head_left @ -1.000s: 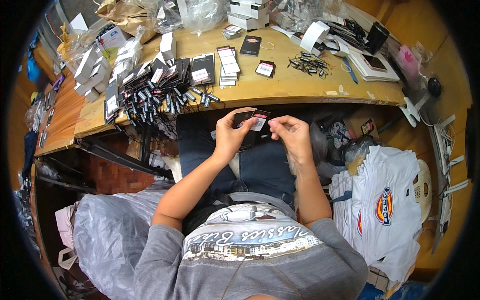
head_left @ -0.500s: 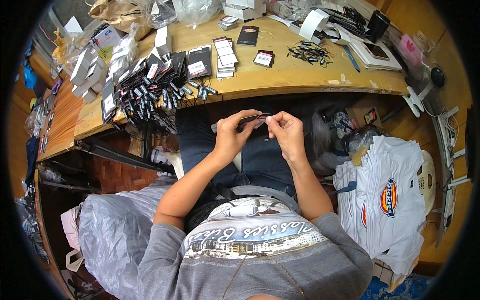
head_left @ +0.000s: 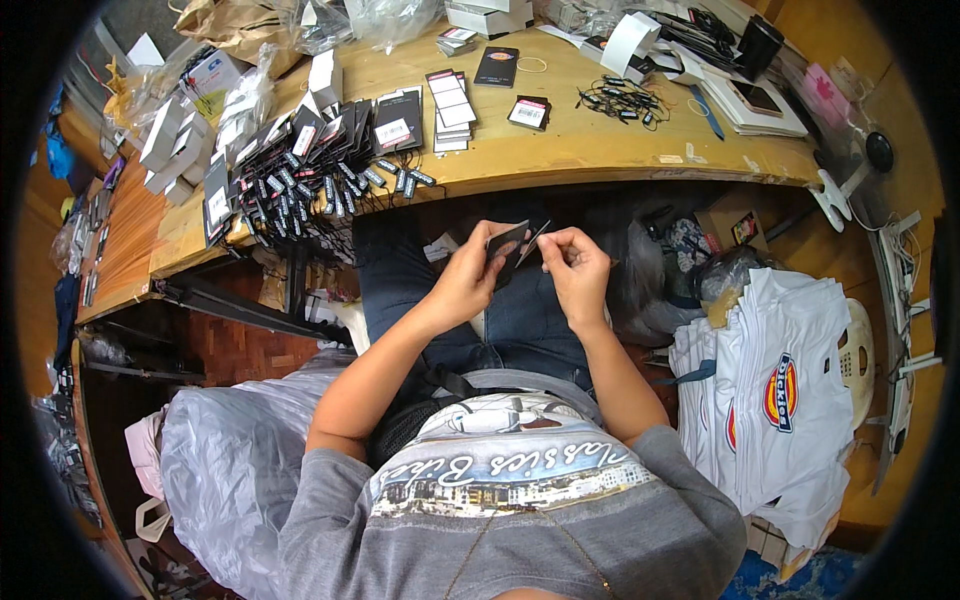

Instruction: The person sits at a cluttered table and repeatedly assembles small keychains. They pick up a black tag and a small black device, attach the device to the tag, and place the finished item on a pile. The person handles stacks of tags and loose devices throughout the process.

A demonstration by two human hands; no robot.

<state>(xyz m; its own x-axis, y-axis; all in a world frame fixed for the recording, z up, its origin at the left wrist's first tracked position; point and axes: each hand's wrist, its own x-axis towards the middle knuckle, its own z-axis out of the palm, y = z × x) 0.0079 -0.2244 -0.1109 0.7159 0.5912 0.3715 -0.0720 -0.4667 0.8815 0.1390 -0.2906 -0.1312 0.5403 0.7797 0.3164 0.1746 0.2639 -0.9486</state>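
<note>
My left hand [head_left: 470,272] is closed around dark hang tags [head_left: 508,245] above my lap. The thumb and fingers of my right hand [head_left: 577,272] pinch the edge of a thin dark piece beside them, perhaps another tag or a string; its details are too small to tell. On the table's near left edge lies a heap of black hang tags [head_left: 330,140] with strings and small black seals [head_left: 290,200] hanging over the edge. A stack of white-backed tags [head_left: 452,110], a small tag stack [head_left: 529,112] and a black tag [head_left: 497,67] lie to its right.
Black string loops [head_left: 622,102] lie on the wooden table [head_left: 580,150], near a phone [head_left: 757,97] on papers. White boxes [head_left: 178,145] stand at the left. Folded white shirts [head_left: 760,390] are piled at my right, and a large plastic bag [head_left: 235,460] sits at my left.
The dark tags in my left hand have tilted more upright, showing their faces. My right hand has shifted slightly right and lower, and a gap shows between the pieces.
</note>
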